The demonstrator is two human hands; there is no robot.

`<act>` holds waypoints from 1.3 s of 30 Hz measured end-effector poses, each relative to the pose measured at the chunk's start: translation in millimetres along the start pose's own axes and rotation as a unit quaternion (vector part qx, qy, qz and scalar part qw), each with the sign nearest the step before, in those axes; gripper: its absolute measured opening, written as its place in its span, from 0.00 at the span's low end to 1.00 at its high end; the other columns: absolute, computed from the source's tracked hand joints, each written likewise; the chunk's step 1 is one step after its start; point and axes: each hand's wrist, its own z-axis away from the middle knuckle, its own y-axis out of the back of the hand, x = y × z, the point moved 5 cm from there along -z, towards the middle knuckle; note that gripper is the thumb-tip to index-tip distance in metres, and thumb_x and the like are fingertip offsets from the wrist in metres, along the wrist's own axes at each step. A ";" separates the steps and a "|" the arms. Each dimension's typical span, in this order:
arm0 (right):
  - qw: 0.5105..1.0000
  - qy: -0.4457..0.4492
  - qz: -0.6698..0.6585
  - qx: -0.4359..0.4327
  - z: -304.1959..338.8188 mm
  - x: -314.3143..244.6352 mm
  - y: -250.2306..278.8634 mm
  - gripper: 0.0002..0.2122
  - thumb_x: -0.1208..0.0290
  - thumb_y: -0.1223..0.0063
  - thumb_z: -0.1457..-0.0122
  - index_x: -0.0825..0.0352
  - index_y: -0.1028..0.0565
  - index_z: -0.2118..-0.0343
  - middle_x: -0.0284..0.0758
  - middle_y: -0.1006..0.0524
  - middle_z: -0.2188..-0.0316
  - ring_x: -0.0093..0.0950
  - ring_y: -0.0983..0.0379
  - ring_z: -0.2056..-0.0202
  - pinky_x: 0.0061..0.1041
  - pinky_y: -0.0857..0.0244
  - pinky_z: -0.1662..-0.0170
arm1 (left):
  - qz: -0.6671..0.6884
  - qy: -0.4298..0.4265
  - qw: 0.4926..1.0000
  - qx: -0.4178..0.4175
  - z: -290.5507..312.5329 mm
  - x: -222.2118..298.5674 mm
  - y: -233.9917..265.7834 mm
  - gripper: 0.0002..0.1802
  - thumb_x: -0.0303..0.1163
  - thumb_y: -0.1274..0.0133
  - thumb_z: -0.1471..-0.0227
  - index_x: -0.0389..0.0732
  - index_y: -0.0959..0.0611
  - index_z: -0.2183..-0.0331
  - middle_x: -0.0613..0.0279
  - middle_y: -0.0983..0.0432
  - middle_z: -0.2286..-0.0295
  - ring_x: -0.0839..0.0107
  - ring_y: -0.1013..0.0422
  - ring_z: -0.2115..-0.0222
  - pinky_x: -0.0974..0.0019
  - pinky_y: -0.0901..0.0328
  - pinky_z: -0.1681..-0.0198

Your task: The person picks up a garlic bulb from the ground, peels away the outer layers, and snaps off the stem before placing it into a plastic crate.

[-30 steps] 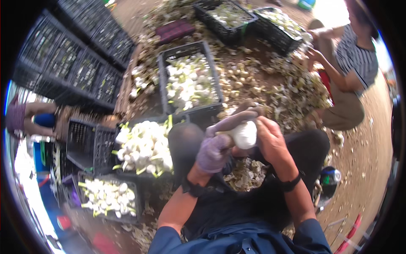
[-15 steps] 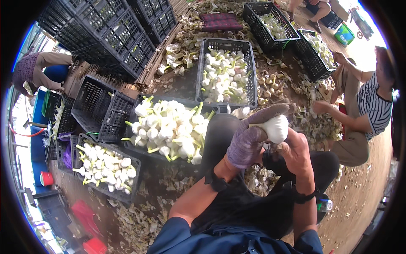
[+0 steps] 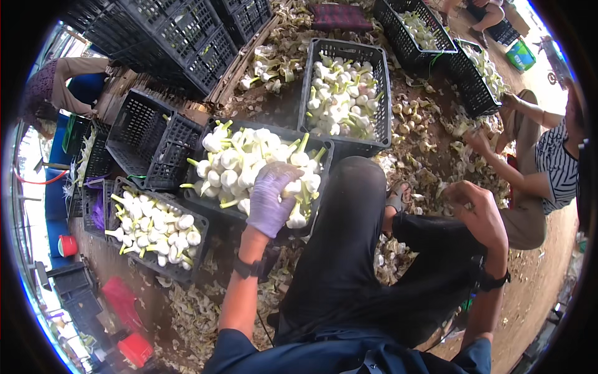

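My left hand, in a pale purple glove with bare-looking fingertips, reaches over the near black crate, which is heaped with white garlic bulbs on short green stems. Its fingers curl at the right part of the heap around a garlic bulb, mostly hidden by the hand. My right hand is bare and raised above my right knee. Its fingers are loosely bent and apart, and nothing shows in them.
Another garlic crate stands ahead, a smaller one at left beside tilted black crates. Stacked crates rise far left. A person in a striped top sits at right. Peelings litter the ground.
My hands have parted. The left carried the garlic bulb from above my lap to the heap in the near crate; the right moved out to the right. The view has shifted slightly.
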 end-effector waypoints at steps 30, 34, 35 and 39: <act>0.998 -0.003 -0.016 -0.068 2.9 63.2 -26.7 0.20 0.75 0.40 0.50 0.70 0.25 0.52 0.47 0.21 0.69 0.49 0.22 0.64 0.40 0.29 0.59 | -0.692 0.104 0.653 -0.288 -92.6 -100.6 48.6 0.19 0.41 0.35 0.57 0.46 0.13 0.60 0.57 0.22 0.52 0.56 0.31 0.47 0.49 0.33 0.49; 0.994 -0.008 -0.095 -0.051 4.8 52.2 -21.3 0.19 0.74 0.39 0.49 0.69 0.24 0.52 0.45 0.20 0.70 0.45 0.21 0.66 0.38 0.28 0.59 | -0.659 -0.042 0.735 -0.152 -75.8 -76.6 71.1 0.25 0.37 0.31 0.61 0.42 0.17 0.57 0.54 0.21 0.53 0.52 0.30 0.46 0.56 0.34 0.43; 0.994 -0.002 -0.095 -0.047 4.1 46.7 -18.7 0.19 0.74 0.39 0.49 0.69 0.24 0.52 0.45 0.20 0.70 0.45 0.21 0.66 0.38 0.28 0.59 | -0.532 0.028 0.838 -0.123 -75.7 -76.0 84.7 0.25 0.36 0.31 0.60 0.42 0.18 0.58 0.53 0.21 0.55 0.53 0.27 0.50 0.56 0.33 0.46; 0.990 0.036 -0.139 0.004 0.5 29.2 -27.0 0.14 0.78 0.43 0.45 0.70 0.23 0.54 0.43 0.19 0.70 0.37 0.18 0.65 0.33 0.27 0.60 | -0.145 0.052 0.988 -0.011 -69.4 -41.5 90.1 0.24 0.30 0.30 0.59 0.39 0.23 0.59 0.62 0.24 0.64 0.70 0.27 0.61 0.63 0.31 0.51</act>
